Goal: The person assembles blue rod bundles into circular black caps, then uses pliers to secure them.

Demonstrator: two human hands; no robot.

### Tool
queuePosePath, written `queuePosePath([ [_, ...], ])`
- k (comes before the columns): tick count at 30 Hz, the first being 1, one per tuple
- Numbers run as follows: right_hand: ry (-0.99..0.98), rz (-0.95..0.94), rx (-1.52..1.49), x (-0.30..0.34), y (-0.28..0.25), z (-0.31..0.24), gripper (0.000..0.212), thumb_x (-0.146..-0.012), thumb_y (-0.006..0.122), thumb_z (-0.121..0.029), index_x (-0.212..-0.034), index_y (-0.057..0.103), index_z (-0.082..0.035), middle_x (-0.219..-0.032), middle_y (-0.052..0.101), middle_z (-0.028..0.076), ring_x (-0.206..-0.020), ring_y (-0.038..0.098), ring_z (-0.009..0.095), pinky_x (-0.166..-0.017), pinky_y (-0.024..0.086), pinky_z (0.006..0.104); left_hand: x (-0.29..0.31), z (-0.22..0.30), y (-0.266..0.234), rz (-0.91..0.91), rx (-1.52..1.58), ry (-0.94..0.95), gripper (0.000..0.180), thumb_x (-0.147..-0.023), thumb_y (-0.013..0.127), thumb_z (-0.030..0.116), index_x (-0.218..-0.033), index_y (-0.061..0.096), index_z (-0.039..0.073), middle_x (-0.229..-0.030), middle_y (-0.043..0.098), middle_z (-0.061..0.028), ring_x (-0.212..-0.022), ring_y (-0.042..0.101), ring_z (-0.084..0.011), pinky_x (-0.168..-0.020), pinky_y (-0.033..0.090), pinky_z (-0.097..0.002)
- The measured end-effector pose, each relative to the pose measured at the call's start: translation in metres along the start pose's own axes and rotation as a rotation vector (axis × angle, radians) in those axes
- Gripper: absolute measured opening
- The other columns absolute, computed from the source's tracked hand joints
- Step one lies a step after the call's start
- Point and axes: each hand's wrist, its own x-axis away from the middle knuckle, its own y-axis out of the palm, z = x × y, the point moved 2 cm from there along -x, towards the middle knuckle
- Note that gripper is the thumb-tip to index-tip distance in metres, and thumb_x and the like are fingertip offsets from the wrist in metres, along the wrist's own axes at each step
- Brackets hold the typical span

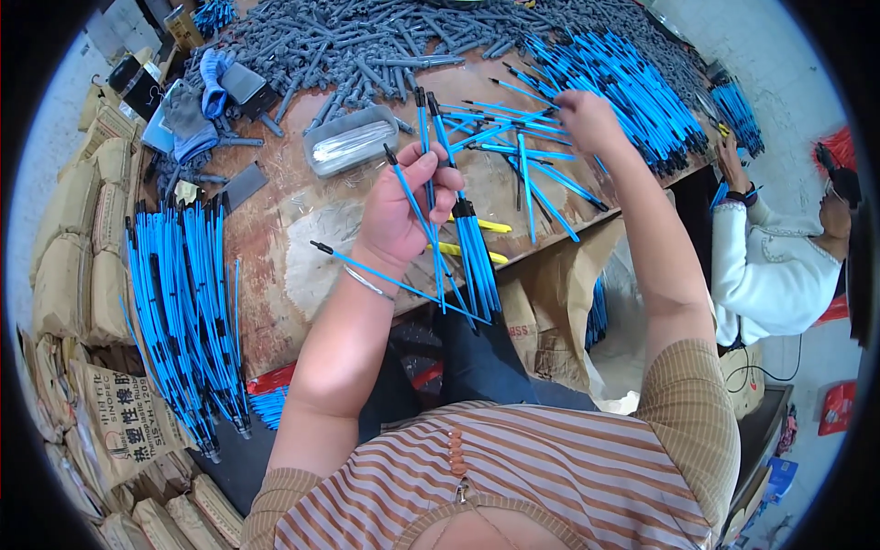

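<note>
Evidently, in the head view, the step in hand is a gathering of blue rods [401, 176] into a bunch (a judgement from the grip alone). The left hand [401, 206] pinches several of them between thumb and fingers, above the table's near edge. The right hand [594, 124] is curled over the loose rods [527, 183] near the large blue pile [628, 101]; whether it grips one cannot be told. The next move probably calls for bringing another rod across, ends aligned. The held rods point black tips away from the person, long axes running roughly away-to-near, upper ends leaning left.
</note>
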Motion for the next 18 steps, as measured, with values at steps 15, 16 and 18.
queuePosePath([
  [15, -0.05, 0.009, 0.486, -0.008, 0.056, -0.001, 0.012, -0.078, 0.051, -0.008, -0.085, 0.061, -0.005, -0.09, 0.062, 0.021, -0.084, 0.06, 0.036, -0.074, 0.049, 0.0423, -0.003, -0.002, -0.004, -0.036, -0.051, 0.021, 0.012, -0.09, 0.05, 0.013, -0.095, 0.058, 0.005, -0.078, 0.065, -0.015, -0.056, 0.062, -0.0172, -0.046, 0.047, -0.0251],
  [16, -0.088, 0.094, 0.398, -0.007, 0.045, 0.001, 0.015, -0.079, 0.051, -0.007, -0.089, 0.061, -0.005, -0.092, 0.062, 0.02, -0.087, 0.06, 0.034, -0.076, 0.049, 0.0411, -0.001, -0.002, -0.005, -0.034, -0.048, 0.02, 0.012, -0.09, 0.05, 0.013, -0.095, 0.058, 0.005, -0.078, 0.065, -0.015, -0.056, 0.062, -0.0172, -0.046, 0.047, -0.0251],
  [18, -0.21, 0.258, 0.19, -0.004, 0.014, 0.003, 0.02, -0.08, 0.051, -0.005, -0.099, 0.06, -0.003, -0.096, 0.062, 0.018, -0.092, 0.06, 0.03, -0.079, 0.048, 0.0372, 0.002, -0.003, -0.005, -0.012, -0.035, 0.013, 0.012, -0.09, 0.05, 0.012, -0.095, 0.058, 0.005, -0.078, 0.065, -0.0151, -0.057, 0.062, -0.0175, -0.046, 0.047, -0.0257],
])
